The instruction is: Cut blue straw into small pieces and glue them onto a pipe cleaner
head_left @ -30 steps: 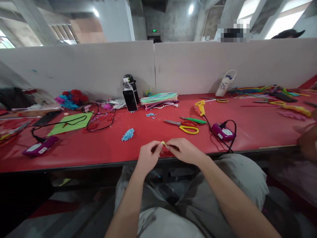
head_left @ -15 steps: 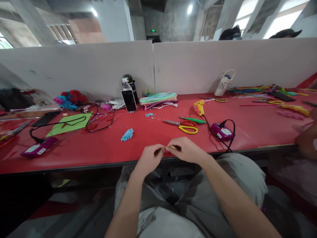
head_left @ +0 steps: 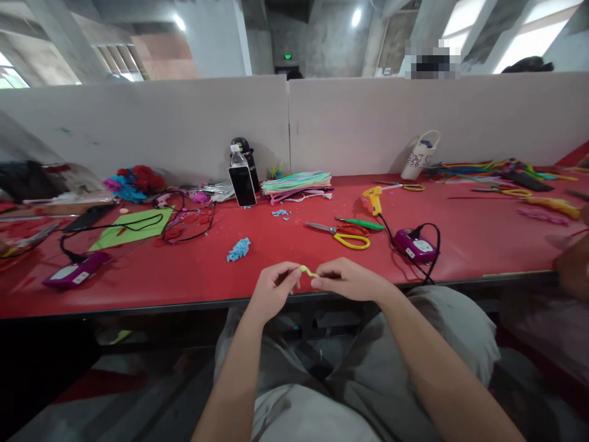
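A short, wavy yellow pipe cleaner (head_left: 307, 271) stretches between my two hands above the table's front edge. My left hand (head_left: 277, 285) pinches its left end between thumb and forefinger. The other end sits in the closed fingers of my right hand (head_left: 343, 278), which hide part of it. On the red table (head_left: 193, 276), a fuzzy light-blue piece (head_left: 238, 250) lies beyond my left hand. Yellow- and red-handled scissors (head_left: 345, 234) lie beyond my right hand, with a green-handled tool (head_left: 363, 223) just behind them.
A yellow glue gun (head_left: 373, 200) and a purple power box (head_left: 416, 245) with a cord are at right. Pipe cleaners (head_left: 297, 184) are piled at the back beside a phone (head_left: 242, 186) propped on bottles. Another purple box (head_left: 76, 271) stands left. A co-worker's arm (head_left: 573, 264) shows at far right.
My hands have moved slightly apart, and the yellow pipe cleaner now shows as a wavy strip between them. Things on the table have not moved; the view has shifted slightly.
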Motion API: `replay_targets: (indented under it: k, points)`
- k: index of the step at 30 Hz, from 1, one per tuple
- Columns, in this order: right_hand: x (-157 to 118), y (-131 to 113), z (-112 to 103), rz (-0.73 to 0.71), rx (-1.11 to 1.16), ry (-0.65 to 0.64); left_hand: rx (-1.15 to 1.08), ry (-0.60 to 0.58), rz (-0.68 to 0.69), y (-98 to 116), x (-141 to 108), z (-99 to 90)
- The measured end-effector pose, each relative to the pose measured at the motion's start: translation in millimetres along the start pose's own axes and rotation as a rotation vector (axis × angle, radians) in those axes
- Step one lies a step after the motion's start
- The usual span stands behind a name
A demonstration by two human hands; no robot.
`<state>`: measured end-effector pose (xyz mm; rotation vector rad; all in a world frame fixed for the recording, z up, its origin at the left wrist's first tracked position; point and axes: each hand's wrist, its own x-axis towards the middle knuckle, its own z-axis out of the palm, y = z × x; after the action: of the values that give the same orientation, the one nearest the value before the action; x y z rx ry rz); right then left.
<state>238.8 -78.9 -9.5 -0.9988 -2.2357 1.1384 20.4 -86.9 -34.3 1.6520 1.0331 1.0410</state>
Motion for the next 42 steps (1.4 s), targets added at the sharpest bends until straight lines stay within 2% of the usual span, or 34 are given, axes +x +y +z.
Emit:
replay_targets:
  k: [4, 9, 12, 16, 20, 23, 26, 28, 33, 38, 42]
  points:
    - [3.7, 5.4, 1.6, -0.052, -0.038, 0.072, -0.045, -0.084, 0.016, 3.0, -2.1, -1.7]
    - [5.8, 9.9, 4.9, -0.236, -0.24, 0.411, 0.018, -0.214, 0.026, 13.0, -6.5, -1.0]
    - [5.0, 10.9, 11.2, -0.346, -0.338, 0.555, 0.06, -0.201, 0.002, 15.3, -5.7, 2.8]
    - [3.7, 11.2, 19.0, -0.418, -0.44, 0.648, -0.033, -0.115, -0.094, 5.7, -0.2, 5.7]
    - [3.9, 7.5, 20.5, -0.429, -0.528, 0.591, -0.239, 0.067, -0.159, -6.7, 5.7, 4.2]
    - [4.7, 3.7, 20.4, -0.364, -0.552, 0.467, -0.375, 0.194, -0.134, -9.9, 7.5, 2.4]
    - [6.3, 4.1, 20.2, -0.292, -0.575, 0.344, -0.458, 0.25, -0.096, -8.5, 7.1, 1.9]
    - [7.9, 6.9, 18.8, -0.254, -0.605, 0.325, -0.475, 0.25, -0.077, -6.7, 6.0, 2.4]
    - [10.4, 10.9, 11.5, -0.182, -0.651, 0.439, -0.463, 0.192, -0.038, -3.8, 3.0, 2.3]
    - [7.8, -0.3, 11.8, -0.239, -0.298, 0.308, -0.293, 0.16, -0.01, -3.2, 0.6, -1.2]
    - [9.3, -8.5, 20.6, -0.156, -0.033, 0.3, -0.132, 0.086, 0.003, -2.9, -0.2, -0.1]
